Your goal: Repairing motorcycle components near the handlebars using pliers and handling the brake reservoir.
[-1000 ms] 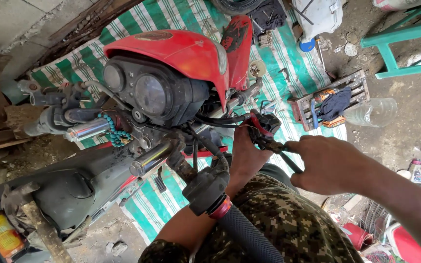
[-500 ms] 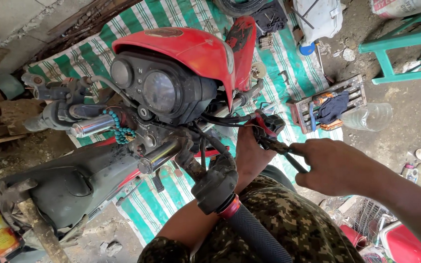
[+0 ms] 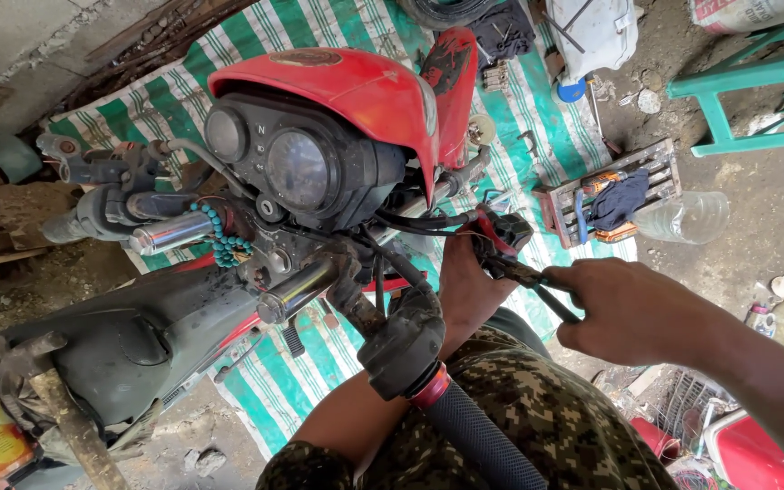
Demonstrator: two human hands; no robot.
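Striped tarp (image 3: 274,390) underneath; right hand (image 3: 632,308) squeezes pliers (image 3: 524,272) on a stiff, small switch housing (image 3: 496,231), left hand (image 3: 465,286) bracing it.

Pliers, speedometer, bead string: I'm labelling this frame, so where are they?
pliers (image 3: 526,275), head view, on the jaws' pivot
speedometer (image 3: 298,169), head view, middle of the dial glass
bead string (image 3: 221,238), head view, on the turquoise beads

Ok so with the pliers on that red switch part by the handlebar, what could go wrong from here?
The pliers in the right hand bite close to the left hand holding the red switch housing; a slip could pinch the fingers. Black cables run right beside the jaws and might get nicked. Any small part that drops could vanish on the cluttered striped tarp.
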